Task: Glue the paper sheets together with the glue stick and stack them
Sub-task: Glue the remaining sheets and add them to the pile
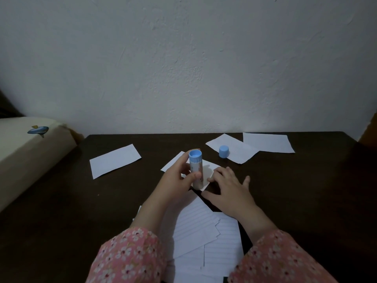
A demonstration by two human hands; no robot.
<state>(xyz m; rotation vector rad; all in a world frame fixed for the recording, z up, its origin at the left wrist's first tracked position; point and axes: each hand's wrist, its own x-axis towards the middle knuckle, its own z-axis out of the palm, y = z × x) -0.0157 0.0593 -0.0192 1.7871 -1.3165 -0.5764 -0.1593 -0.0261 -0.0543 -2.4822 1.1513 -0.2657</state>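
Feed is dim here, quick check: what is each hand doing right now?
Left hand: grips the upright glue stick, uncapped end pressed to the paper sheet.
Right hand: open, fingers spread flat, pressing that sheet.

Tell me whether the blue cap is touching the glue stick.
Apart. The head view shows the cap standing on a sheet, dark table between it and the glue stick.

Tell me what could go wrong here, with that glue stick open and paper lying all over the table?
The left hand holds the glue stick upside down on a small sheet that the right hand only pins with flat fingers, so the sheet might slide or wrinkle. The cap stands far off on another sheet, so the glue may dry. The loose pile under the wrists could get smeared.
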